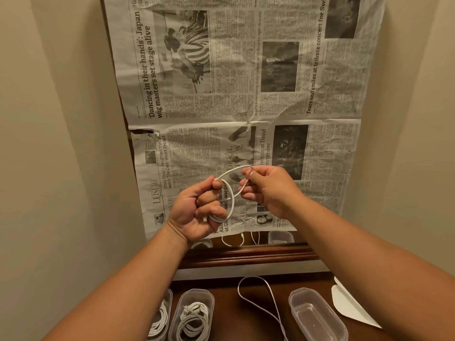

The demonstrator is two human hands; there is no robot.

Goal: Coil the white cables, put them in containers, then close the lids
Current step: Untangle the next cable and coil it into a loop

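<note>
Both hands are raised in front of a newspaper-covered mirror. My left hand (pixel 199 210) grips a small coil of white cable (pixel 231 193) between thumb and curled fingers. My right hand (pixel 268 188) pinches the free loop of that same cable at its top. Below on the wooden table, a clear container (pixel 194 313) holds a coiled cable, and another container (pixel 162 316) at its left also holds one. An empty clear container (pixel 317 316) stands at the right. A loose white cable (pixel 258 296) lies on the table between them.
A white lid (pixel 349 303) lies at the table's right edge. The newspaper (pixel 246 94) covers the mirror on the wall. Beige walls close in on both sides. A dark wood ledge (pixel 246 257) runs behind the table.
</note>
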